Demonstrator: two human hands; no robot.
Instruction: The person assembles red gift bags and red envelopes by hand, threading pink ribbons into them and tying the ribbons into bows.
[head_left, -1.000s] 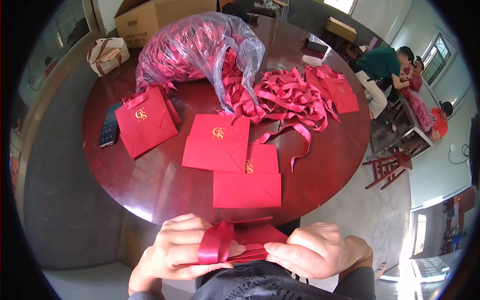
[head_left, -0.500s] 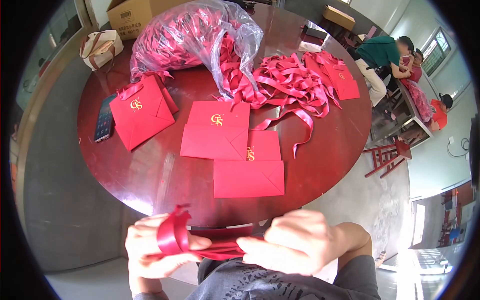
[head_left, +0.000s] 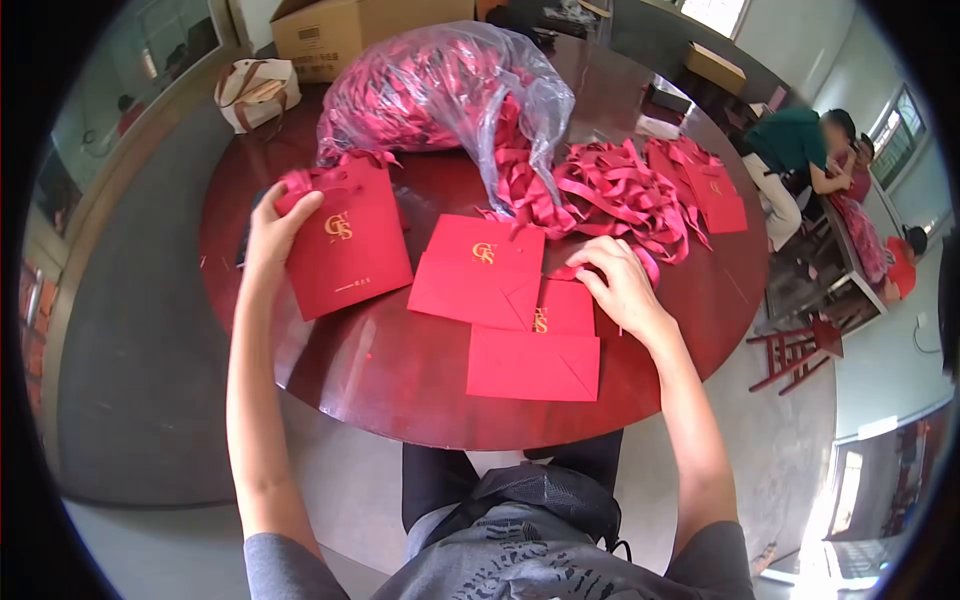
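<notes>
My left hand (head_left: 283, 222) is closed on the upper left edge of a red paper gift bag (head_left: 350, 262) with gold lettering and a ribbon handle. This bag lies over other bags at the table's left. To the right, my right hand (head_left: 622, 285) is pinched on a loose red ribbon (head_left: 567, 272), just above a flat bag. Two flat red paper bags, an upper one (head_left: 462, 288) and a lower one (head_left: 535, 367), overlap in the middle. Beyond my right hand is a tangled pile of red ribbons (head_left: 620, 190).
A clear plastic bag (head_left: 420, 90) full of red ribbons stands at the back of the round table (head_left: 390, 415). More red bags (head_left: 718, 205) lie at the right. Behind are a cardboard box (head_left: 375, 35) and a white tote bag (head_left: 255, 95). A person (head_left: 790, 150) works at another table.
Both hands have moved forward from near my body. The left carried a red bag onto those at the left; the right let go of it and now grips a loose ribbon.
</notes>
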